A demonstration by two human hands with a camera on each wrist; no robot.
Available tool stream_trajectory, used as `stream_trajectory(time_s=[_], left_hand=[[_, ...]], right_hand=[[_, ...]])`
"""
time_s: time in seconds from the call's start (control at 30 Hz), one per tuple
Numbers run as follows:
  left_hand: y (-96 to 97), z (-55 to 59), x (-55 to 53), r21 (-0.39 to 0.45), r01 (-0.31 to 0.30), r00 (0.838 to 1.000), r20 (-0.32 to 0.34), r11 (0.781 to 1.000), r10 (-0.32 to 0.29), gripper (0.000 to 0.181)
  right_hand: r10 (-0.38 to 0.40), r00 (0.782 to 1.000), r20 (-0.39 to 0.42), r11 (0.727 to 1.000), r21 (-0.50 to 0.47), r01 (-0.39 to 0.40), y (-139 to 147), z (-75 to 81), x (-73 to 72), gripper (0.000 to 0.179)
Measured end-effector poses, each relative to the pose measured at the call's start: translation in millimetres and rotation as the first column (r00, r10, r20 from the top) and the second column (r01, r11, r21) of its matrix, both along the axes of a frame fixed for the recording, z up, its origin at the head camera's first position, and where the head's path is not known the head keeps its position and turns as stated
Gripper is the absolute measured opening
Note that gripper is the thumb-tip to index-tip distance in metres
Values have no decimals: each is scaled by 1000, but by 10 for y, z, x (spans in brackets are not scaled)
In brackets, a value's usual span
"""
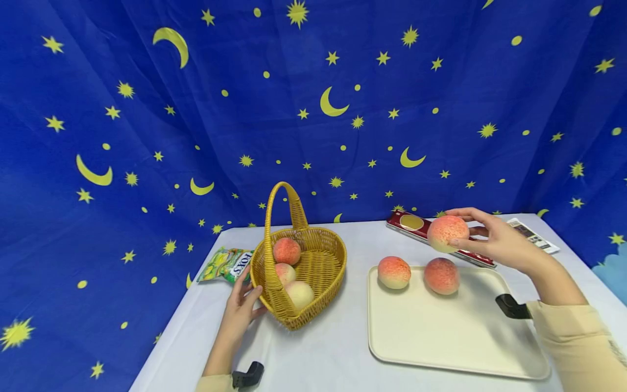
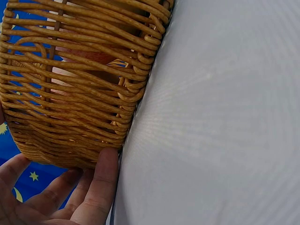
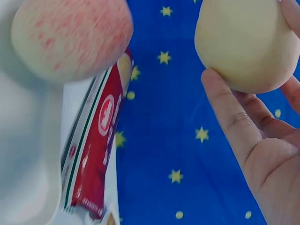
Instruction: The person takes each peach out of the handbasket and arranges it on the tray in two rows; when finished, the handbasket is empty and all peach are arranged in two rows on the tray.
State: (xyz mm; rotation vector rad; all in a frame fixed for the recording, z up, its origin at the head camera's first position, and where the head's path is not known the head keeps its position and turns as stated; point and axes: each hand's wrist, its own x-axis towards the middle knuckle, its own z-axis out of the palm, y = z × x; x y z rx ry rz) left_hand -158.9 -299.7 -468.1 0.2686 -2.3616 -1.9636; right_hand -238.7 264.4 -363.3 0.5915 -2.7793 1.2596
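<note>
A peach [image 1: 448,233], red on top and pale below, is held in the air by my right hand [image 1: 495,239] above the far edge of the cream tray [image 1: 460,337]. In the right wrist view its pale underside [image 3: 246,44] sits between thumb and fingers. Two more peaches, one orange-pink [image 1: 394,273] and one redder [image 1: 442,276], lie at the tray's far side. My left hand [image 1: 241,305] touches the near left side of a yellow wicker basket [image 1: 320,313], its fingertips against the weave [image 2: 79,93]. Inside the basket lie a red peach [image 1: 287,251] and two paler ones [image 1: 299,294].
A green FOX'S candy bag [image 1: 226,264] lies left of the basket, partly behind it. Behind the tray are a long red package [image 1: 411,224] and a white printed packet [image 1: 534,235]. A blue star-patterned curtain [image 1: 303,136] hangs behind the white table [image 1: 313,359].
</note>
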Motion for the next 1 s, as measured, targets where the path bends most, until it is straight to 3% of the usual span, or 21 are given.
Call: stream_trajectory(time_s=[0.3,0.63,1.0], left_hand=[[34,-13,-43,6,-12,1000,14,1000,12,70],[38,13,-49,5,-5,1000,-5,1000,5,71],[25,-27,-43,8,-41,999,6,999,41,67]], right_hand=[[-72,995,-70,997,-3,72,386,-307,81,61],[-117,993,-34,993,-21,117,715,-610,216,59],[-141,990,12,990,24,141,843,-902,257,65]])
